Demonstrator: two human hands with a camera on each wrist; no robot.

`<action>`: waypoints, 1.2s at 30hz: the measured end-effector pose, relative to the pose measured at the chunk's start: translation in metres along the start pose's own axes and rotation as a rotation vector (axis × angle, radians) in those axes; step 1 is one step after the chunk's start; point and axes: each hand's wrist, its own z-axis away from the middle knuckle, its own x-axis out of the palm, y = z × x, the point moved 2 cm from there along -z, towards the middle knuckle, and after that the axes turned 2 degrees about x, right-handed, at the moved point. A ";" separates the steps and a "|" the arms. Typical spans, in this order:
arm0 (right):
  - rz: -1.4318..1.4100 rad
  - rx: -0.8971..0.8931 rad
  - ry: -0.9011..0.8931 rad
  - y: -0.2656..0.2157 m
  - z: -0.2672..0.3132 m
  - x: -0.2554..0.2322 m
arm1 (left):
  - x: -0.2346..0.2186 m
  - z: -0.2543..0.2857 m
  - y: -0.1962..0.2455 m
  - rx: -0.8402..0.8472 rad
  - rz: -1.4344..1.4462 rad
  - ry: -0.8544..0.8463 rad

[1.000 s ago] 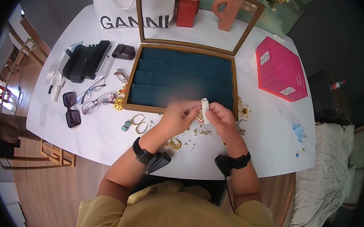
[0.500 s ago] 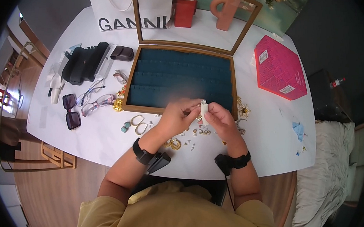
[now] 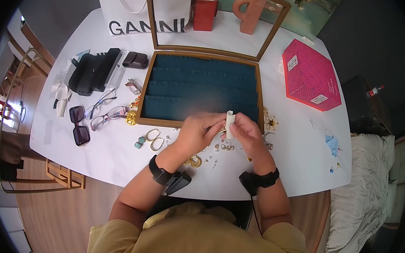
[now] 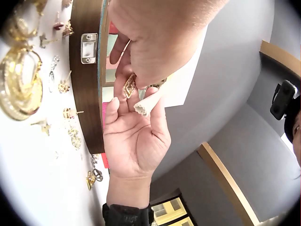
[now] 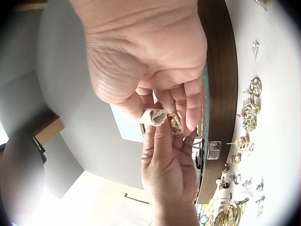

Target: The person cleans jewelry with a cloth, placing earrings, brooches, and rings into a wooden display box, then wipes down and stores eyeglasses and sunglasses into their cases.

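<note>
In the head view both hands meet in front of the open display case. My right hand grips a small cream roll with a ragged end, the thumb along its side. My left hand pinches a gold openwork piece beside the roll, with fingertips right against it. The left wrist view shows this gold piece as diamond-shaped, like an earring. In the right wrist view the gold piece sits next to the roll's open end. The left fingertips are partly hidden.
Earrings and gold hoops lie on the white table below the hands. To the left are sunglasses, eyeglasses and a black case. A pink box stands at right. The case's glass lid is raised.
The roll and both hands have shifted slightly to the right. The gold piece has turned and less of it shows between the fingers. The grips look the same.
</note>
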 end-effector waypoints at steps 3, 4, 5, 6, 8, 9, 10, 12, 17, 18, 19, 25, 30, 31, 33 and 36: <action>0.027 -0.019 0.007 -0.001 -0.001 0.002 | -0.003 -0.001 0.004 -0.068 0.028 -0.006; 0.021 -0.021 0.035 -0.002 -0.001 0.002 | -0.003 -0.002 0.005 -0.134 0.085 -0.004; 0.016 -0.023 0.062 -0.004 -0.001 0.002 | -0.003 -0.002 0.006 -0.199 0.141 -0.002; 0.010 -0.025 0.090 -0.006 -0.002 0.002 | -0.003 -0.002 0.005 -0.266 0.197 0.000; 0.108 -0.072 0.235 -0.004 -0.004 -0.003 | 0.004 0.002 -0.016 -0.255 0.298 0.061; 0.158 -0.095 0.307 -0.002 -0.005 -0.005 | 0.007 0.004 -0.026 -0.249 0.348 0.093; 0.216 -0.106 0.385 0.002 -0.005 -0.010 | 0.004 0.002 -0.025 -0.293 0.402 0.079; 0.320 -0.123 0.436 0.007 -0.003 -0.015 | 0.003 0.002 -0.032 -0.354 0.462 0.073; 0.616 -0.233 0.476 -0.008 0.000 -0.004 | -0.001 0.001 -0.028 -0.509 0.576 0.043; 0.695 -0.278 0.467 -0.015 0.000 0.000 | -0.001 0.001 -0.029 -0.520 0.578 0.031; 0.773 -0.323 0.459 -0.020 0.000 0.003 | -0.002 0.002 -0.030 -0.530 0.579 0.018; 0.794 -0.407 0.393 -0.023 0.001 0.015 | 0.003 0.004 -0.033 -0.561 0.709 -0.007; 0.784 -0.263 0.190 -0.024 0.005 0.014 | 0.000 0.004 -0.038 -0.571 0.621 -0.002; 0.758 -0.260 0.192 -0.024 0.004 0.016 | 0.001 0.004 -0.038 -0.568 0.618 -0.002; 0.725 -0.272 0.288 -0.024 0.003 0.015 | 0.001 0.003 -0.036 -0.560 0.582 -0.013; 0.736 -0.225 0.237 -0.021 0.003 0.010 | 0.004 0.005 -0.040 -0.526 0.600 -0.005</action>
